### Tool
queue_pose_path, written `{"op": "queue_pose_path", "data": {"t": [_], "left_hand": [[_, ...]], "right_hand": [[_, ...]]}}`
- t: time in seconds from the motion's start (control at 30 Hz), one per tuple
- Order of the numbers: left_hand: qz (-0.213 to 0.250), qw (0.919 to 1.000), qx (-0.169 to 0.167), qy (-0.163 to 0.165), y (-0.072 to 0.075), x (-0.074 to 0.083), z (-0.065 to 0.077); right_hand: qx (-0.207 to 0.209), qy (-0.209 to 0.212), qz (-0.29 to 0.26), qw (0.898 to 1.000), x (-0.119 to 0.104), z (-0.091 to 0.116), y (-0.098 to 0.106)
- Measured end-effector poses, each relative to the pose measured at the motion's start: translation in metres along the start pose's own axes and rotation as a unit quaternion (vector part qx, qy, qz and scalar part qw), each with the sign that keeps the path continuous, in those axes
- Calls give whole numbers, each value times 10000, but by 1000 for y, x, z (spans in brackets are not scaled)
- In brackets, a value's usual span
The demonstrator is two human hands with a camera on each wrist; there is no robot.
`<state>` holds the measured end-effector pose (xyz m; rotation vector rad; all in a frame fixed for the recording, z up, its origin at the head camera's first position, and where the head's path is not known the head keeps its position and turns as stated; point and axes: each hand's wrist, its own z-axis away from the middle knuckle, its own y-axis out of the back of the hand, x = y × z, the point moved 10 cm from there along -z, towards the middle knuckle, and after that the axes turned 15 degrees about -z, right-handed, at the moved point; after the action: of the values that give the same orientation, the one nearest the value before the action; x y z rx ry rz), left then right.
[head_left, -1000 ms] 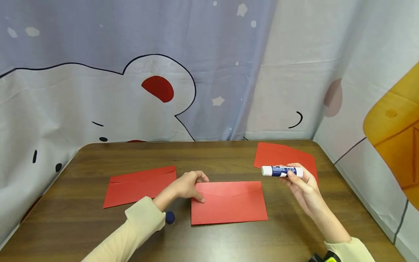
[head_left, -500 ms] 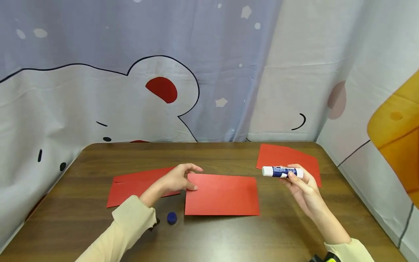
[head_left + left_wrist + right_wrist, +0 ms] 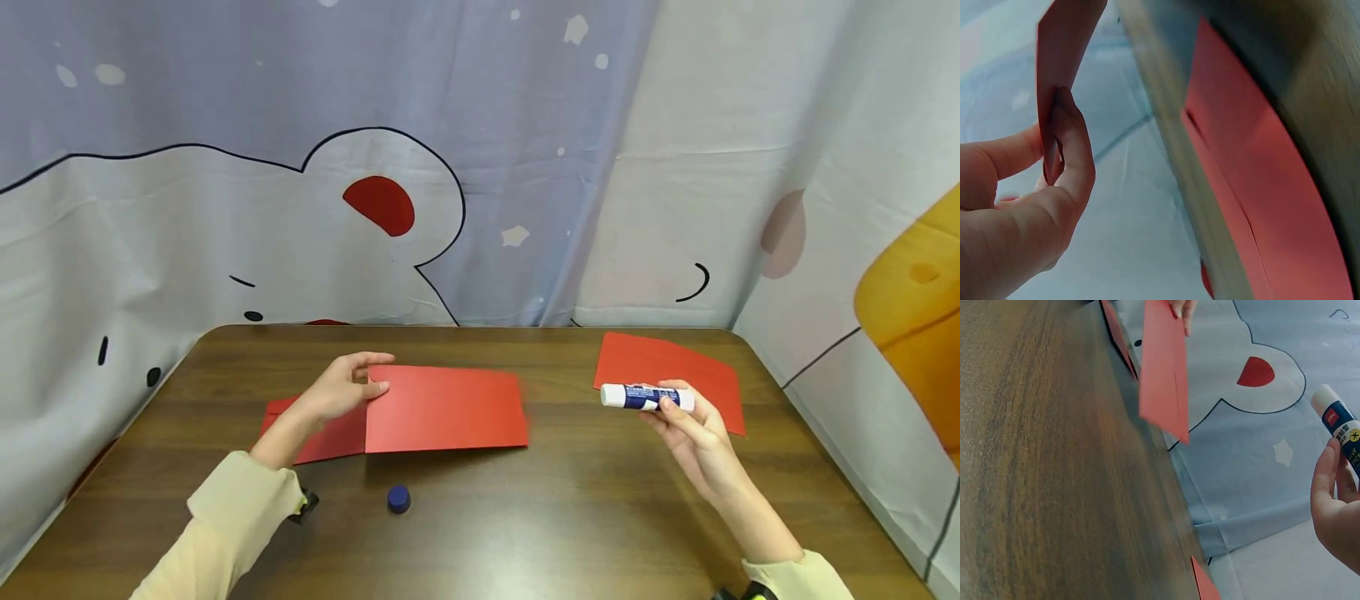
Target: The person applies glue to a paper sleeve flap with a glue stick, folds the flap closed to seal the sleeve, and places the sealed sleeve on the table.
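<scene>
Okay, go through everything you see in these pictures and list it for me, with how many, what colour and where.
Held envelope: 1, red, raised above the table, pinched near one corner
Left envelope: 1, red, on the table, partly hidden in the head view
Right envelope: 1, red, near the table's far right corner
Glue stick: 1, white and dark blue, in the right hand
Cap: 1, dark blue, on the table, nearer the person than the envelopes
Table: 1, brown wood-grain, under everything
Cloth backdrop: grey-blue and white with cartoon prints, behind and beside the table; number of pieces unclear
Hands: 2, left holding an envelope, right gripping the glue stick
Sleeves: 2, cream, one per arm
</scene>
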<state>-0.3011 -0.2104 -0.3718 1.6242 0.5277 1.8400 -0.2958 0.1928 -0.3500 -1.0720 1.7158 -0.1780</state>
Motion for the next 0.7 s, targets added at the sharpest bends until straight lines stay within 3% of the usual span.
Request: {"op": "queue_pose_path", "data": {"t": [0.27,0.53,0.7], "left_hand": [[132,9986,217,472,36,-44,15],[182,9962,-27,850,45,-84,24],[-66,9944,118,1051,50,-105,27]], "right_hand": [[77,12,84,9999,-3,3,4],[73,21,71,9999,-7,6,6],[121,63,19,9999,-11,9,9]]}}
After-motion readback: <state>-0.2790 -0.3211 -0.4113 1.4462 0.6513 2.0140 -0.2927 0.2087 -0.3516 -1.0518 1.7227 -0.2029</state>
